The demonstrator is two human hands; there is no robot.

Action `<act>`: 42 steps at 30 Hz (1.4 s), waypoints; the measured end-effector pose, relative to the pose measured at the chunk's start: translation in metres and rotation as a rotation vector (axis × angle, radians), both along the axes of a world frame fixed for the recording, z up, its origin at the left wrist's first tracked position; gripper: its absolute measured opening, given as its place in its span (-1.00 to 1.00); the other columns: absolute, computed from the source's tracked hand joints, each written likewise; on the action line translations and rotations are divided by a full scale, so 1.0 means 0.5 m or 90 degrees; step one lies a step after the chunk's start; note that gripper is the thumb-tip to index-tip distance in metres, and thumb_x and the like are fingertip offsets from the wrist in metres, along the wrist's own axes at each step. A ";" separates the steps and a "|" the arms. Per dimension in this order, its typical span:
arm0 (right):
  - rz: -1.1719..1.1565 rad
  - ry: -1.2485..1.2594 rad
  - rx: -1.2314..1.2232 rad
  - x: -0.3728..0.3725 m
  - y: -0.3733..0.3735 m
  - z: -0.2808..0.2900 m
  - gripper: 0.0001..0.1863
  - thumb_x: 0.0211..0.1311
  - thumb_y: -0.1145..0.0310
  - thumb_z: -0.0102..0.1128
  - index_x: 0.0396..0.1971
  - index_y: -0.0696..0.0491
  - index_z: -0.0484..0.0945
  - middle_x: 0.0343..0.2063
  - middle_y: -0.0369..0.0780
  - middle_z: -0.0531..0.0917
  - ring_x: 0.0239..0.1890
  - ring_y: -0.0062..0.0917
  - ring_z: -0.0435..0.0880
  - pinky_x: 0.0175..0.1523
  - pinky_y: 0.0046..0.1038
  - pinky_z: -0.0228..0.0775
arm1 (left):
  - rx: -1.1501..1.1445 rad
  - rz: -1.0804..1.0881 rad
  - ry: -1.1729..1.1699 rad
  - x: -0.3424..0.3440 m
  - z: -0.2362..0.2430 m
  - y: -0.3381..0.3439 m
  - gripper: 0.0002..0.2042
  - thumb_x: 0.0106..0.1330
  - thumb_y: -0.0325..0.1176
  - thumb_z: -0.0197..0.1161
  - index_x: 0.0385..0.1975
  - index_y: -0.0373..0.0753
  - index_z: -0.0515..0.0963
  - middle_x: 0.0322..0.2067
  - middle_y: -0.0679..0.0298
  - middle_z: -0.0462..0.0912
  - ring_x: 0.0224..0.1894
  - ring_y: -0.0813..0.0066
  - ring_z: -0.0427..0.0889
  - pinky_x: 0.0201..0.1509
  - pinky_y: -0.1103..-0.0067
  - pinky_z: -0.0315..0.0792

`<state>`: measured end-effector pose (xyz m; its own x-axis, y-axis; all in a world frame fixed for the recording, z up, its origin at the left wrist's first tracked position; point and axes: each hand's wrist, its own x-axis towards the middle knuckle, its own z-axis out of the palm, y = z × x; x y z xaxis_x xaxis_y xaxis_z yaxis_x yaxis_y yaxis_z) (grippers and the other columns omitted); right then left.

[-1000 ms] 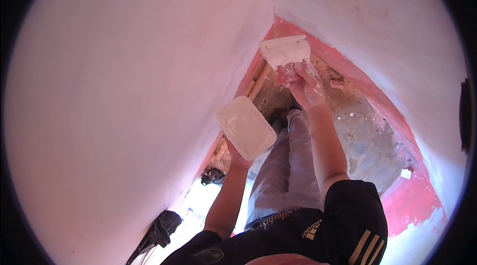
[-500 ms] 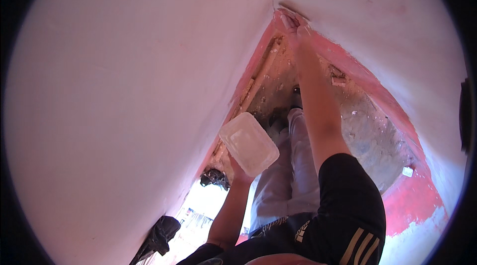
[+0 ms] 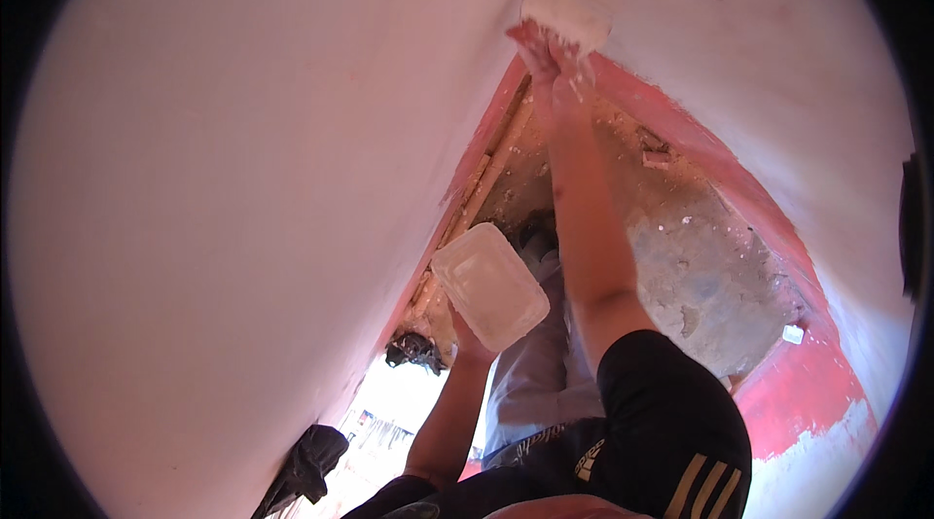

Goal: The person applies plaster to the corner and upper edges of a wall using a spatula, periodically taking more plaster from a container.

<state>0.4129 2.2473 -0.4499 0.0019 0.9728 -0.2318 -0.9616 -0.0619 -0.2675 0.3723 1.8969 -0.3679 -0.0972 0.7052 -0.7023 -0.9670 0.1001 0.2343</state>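
The left-hand wall [image 3: 243, 188] is pale nearly all over, so its coating looks largely done, with only a thin strip of red at its foot. Near its lower end hangs a crumpled black bag [image 3: 306, 461], and another dark bundle [image 3: 415, 352] lies farther in. The left hand [image 3: 471, 332] supports a pale rectangular tub [image 3: 491, 286] from below, its fingers mostly hidden — how tightly they curl, I cannot tell. Up in the corner, the right hand [image 3: 555, 71] is closed on a wide spreader [image 3: 569, 13], whose pale blade seems to lie against the right-hand wall [image 3: 720, 23] just above the red band [image 3: 700, 144]. That wall is mostly pale too; the band along its foot is bare of coating — probably what is left, along with the larger red patch [image 3: 798, 402] at lower right, past a small white block [image 3: 793, 334].
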 end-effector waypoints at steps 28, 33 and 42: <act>0.000 -0.240 0.084 0.182 -0.033 0.002 -0.62 0.38 0.38 0.08 0.05 0.35 0.39 0.04 0.00 0.55 0.09 -0.24 0.58 0.22 -0.39 0.47 | -0.050 0.024 -0.049 0.008 -0.020 -0.008 -0.26 0.31 0.36 -0.08 0.37 0.03 0.18 0.28 0.29 0.35 0.27 0.13 0.40 0.31 0.06 0.32; 0.327 -1.130 -0.062 0.226 -0.003 -0.020 -0.67 0.34 0.51 0.02 0.04 0.34 0.43 0.01 0.01 0.59 0.06 -0.18 0.61 0.25 -0.19 0.49 | 0.109 0.083 -0.122 0.027 0.014 0.016 -0.37 0.36 0.11 0.09 0.32 -0.13 0.23 0.21 0.28 0.38 0.23 0.39 0.41 0.28 0.43 0.37; 0.203 -0.212 -0.163 0.264 -0.073 -0.194 -0.60 0.35 0.40 0.04 0.06 0.38 0.39 0.04 0.12 0.53 0.06 -0.03 0.57 0.23 -0.12 0.48 | -0.235 -0.393 0.648 0.044 0.004 0.036 -0.27 0.33 0.32 -0.06 0.36 -0.04 0.21 0.29 0.27 0.36 0.27 0.12 0.40 0.30 0.09 0.34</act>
<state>0.5449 2.2107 -0.5467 -0.1713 0.8492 -0.4995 -0.7495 -0.4414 -0.4934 0.3942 1.9149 -0.3661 -0.4359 0.6038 -0.6674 -0.1307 0.6912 0.7107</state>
